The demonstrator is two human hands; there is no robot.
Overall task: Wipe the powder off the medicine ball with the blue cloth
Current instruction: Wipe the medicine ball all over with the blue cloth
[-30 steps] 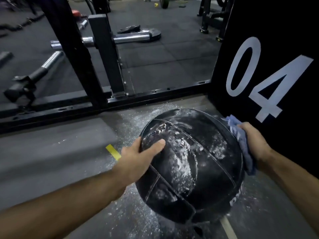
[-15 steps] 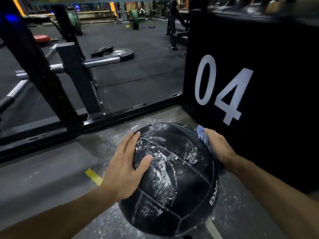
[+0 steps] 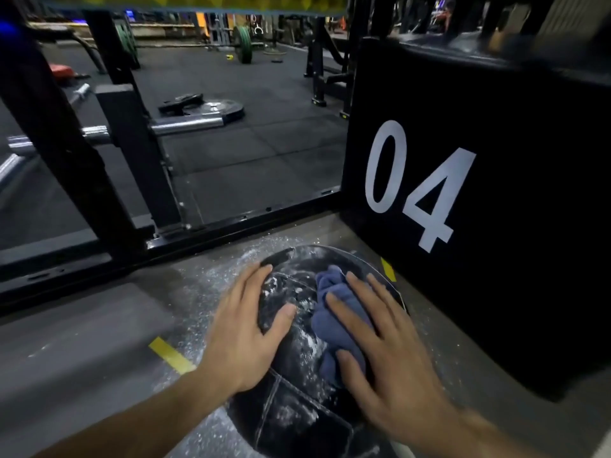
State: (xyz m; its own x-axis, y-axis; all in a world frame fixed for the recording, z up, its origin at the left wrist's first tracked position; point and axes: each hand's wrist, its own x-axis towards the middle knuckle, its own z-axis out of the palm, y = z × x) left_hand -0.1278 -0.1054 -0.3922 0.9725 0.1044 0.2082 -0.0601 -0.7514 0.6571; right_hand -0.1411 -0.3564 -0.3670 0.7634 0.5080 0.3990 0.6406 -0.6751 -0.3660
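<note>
Wiping now under way on the medicine ball (image 3: 297, 411), on the floor (image 3: 82, 342) beside the black box (image 3: 496, 259) | blue cloth (image 3: 334, 312) has come from the ball's far side onto its powdery top | right hand (image 3: 390, 352) presses it, fingers flat | left hand (image 3: 244, 335) still steadies, spread wide | powder remains.

A black box (image 3: 496, 226) marked "04" in white stands on the grey floor (image 3: 82, 342). A black rack frame (image 3: 231, 223) runs beside it, with yellow tape marks (image 3: 170, 355) nearby. Farther off lie a barbell (image 3: 185, 125), a weight plate (image 3: 211, 109) and green plates (image 3: 244, 44).
</note>
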